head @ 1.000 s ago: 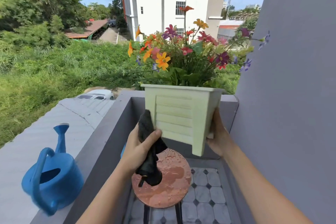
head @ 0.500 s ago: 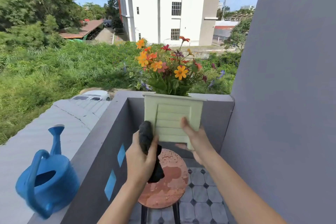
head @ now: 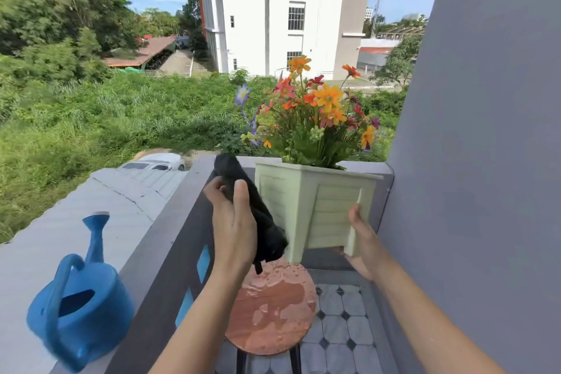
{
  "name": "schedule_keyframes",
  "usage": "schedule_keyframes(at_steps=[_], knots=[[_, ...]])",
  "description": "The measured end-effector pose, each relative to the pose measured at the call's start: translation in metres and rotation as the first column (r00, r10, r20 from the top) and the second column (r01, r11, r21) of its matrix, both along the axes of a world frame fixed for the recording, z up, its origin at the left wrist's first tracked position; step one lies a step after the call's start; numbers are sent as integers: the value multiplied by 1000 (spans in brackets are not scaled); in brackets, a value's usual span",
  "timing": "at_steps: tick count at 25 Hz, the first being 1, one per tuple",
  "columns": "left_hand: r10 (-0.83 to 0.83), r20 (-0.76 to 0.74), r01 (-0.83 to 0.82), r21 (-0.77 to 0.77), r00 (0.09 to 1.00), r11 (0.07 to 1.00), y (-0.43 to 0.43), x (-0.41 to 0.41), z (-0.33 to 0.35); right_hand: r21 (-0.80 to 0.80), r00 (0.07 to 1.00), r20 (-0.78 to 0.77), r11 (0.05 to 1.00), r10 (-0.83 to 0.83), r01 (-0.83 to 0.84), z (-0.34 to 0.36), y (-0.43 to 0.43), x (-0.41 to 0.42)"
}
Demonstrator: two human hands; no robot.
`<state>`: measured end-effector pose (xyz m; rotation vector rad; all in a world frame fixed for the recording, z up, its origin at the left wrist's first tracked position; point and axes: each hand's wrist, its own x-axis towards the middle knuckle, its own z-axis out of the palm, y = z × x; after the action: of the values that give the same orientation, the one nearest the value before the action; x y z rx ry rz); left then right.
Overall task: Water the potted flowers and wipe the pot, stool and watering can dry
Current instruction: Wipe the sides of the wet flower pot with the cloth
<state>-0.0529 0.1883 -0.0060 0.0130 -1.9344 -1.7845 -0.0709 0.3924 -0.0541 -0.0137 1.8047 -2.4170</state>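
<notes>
One hand alone carries the whole weight here, and that is the main risk. Going from the biggest thing down: the balcony wall [head: 170, 240] has a flat top ledge, and beyond it the ground drops away, so anything knocked outward is lost. The flower pot [head: 312, 206] is lifted clear of the stool, tilted, with its tall flowers [head: 318, 112] making it top-heavy. The right hand [head: 361, 237] grips it at one lower corner, fingers curled under the base; I judge that a wet, smooth wall could slip from so small a hold, and the pot would fall onto the stool or the tiles. The watering can [head: 79, 307] stands on the ledge at the left, well apart from both hands; it looks blurred, so I cannot tell how steadily it sits, and an elbow swing could push it off. The stool [head: 273, 307] below the pot has a round seat covered with puddles and drops, so a pot set back on it now would get wet again. The left hand [head: 233, 222] is clenched around a black cloth [head: 258, 215], pressed against the pot's left side; a hard wipe there could shove the pot out of the other hand's grip.
</notes>
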Motion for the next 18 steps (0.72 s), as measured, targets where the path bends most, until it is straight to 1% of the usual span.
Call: schedule_keyframes(at_steps=[1, 2, 3, 4, 5, 6, 8, 9, 10, 12, 13, 14, 15, 18], knots=[[-116, -48, 111, -101, 992, 989, 14, 7, -3, -5, 1000, -6, 1000, 5, -5, -1, 2, -1], [-197, -101, 171, -219, 975, 960, 24, 14, -11, -11, 1000, -11, 1000, 8, -8, -1, 4, -1], [-245, -144, 196, -291, 959, 936, 29, 19, -18, -18, 1000, -19, 1000, 17, -17, 1, 6, 0], [-243, -173, 184, -299, 954, 936, 28, 15, -22, -39, 999, -31, 999, 32, -33, 2, 9, 2], [-217, -167, 166, -276, 962, 947, 24, 5, -22, -68, 998, -46, 997, 39, -42, 2, 12, 2], [-148, -117, 119, -226, 982, 967, 21, -6, -22, -93, 998, -53, 995, 42, -47, 2, 13, 5], [-34, 58, 41, -121, 998, 992, 17, -21, -16, -91, 998, -45, 995, 45, -49, -2, 15, 6], [-23, 66, 29, -96, 998, 995, 19, -21, -16, -57, 999, -43, 998, 30, -33, -4, 15, 5], [-31, 5, 31, -111, 1000, 993, 21, -16, -15, -14, 999, -46, 1000, 0, -1, -6, 14, 3], [-112, -223, 57, -241, 968, 969, 25, 2, -16, 43, 995, -91, 998, -32, 36, -4, 16, 4], [-169, -300, 75, -301, 939, 951, 25, 5, -15, 35, 994, -100, 999, -35, 38, -1, 16, 5], [-205, -328, 85, -344, 922, 935, 22, 0, -14, 16, 995, -99, 1000, -24, 26, 0, 15, 7], [-207, -315, 90, -347, 926, 934, 18, -7, -11, 8, 995, -102, 1000, -22, 23, -1, 14, 7], [-96, -172, 51, -251, 980, 967, 9, -31, -6, 51, 988, -148, 997, -52, 60, -10, 11, 9]])
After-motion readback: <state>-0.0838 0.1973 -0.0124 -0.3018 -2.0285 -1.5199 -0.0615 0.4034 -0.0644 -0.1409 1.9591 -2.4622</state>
